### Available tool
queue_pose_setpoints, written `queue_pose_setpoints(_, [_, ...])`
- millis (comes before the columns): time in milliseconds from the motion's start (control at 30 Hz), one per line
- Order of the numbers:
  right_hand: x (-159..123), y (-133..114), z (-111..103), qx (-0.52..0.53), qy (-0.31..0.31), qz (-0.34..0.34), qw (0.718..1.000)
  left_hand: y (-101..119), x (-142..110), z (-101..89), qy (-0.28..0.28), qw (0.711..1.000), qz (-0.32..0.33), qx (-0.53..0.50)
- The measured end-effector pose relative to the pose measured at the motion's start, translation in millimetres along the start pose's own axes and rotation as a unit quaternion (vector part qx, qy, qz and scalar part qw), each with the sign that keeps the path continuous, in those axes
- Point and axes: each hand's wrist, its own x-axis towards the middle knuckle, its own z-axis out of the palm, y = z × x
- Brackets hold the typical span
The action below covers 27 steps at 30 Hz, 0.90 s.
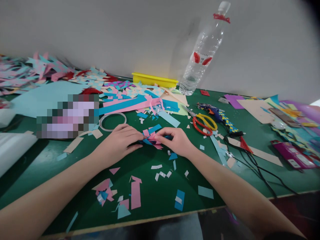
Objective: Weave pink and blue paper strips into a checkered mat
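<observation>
A paper piece (151,136) of pink and blue strips is held just above or on the counter (82,203), in the middle of the scene; which of the two cannot be told. Its left end is pinched by the left hand (121,142), and its right side is clamped between thumb and forefinger of the right hand (176,140), so the grip of both is closed on it.

Just beyond the left hand, a ring (100,123) is laid flat. Farther off, long strips (127,104) are spread among scraps. Scissors (203,124) are placed to the right, their blades pointed far and left. A bottle (200,55) is set at the far side by the wall (100,30), with a yellow strip (155,80) to its left. A purple packet (293,155) is seen at far right. Small scraps (135,195) are scattered on the near side.
</observation>
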Motion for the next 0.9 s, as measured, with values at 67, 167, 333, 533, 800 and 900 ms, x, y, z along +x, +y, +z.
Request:
queue_pose_setpoints(67, [1,0,0,0.021,-0.002,0.013,1.000,0,0,0.2,0.005,1.000,-0.002,-0.007])
queue_pose_setpoints(167, [1,-1,0,0.057,-0.010,0.031,0.998,-1,0,0.4,0.012,0.999,-0.018,-0.036])
queue_pose_setpoints(333, [0,-1,-6,0.104,-0.012,0.011,0.994,1,1,-2.5,0.029,0.993,-0.074,-0.093])
queue_pose_setpoints(533, [-5,-11,-13,0.084,-0.057,-0.041,0.994,5,0,-7.5,0.033,0.977,-0.137,-0.160])
queue_pose_setpoints(800, [-7,-19,1,0.019,-0.004,0.018,1.000,15,1,-15.0,0.032,0.937,-0.241,-0.250])
queue_pose_setpoints(900, [-7,-18,3,0.061,-0.007,0.071,0.996,16,2,-16.0,0.050,0.922,-0.272,-0.272])
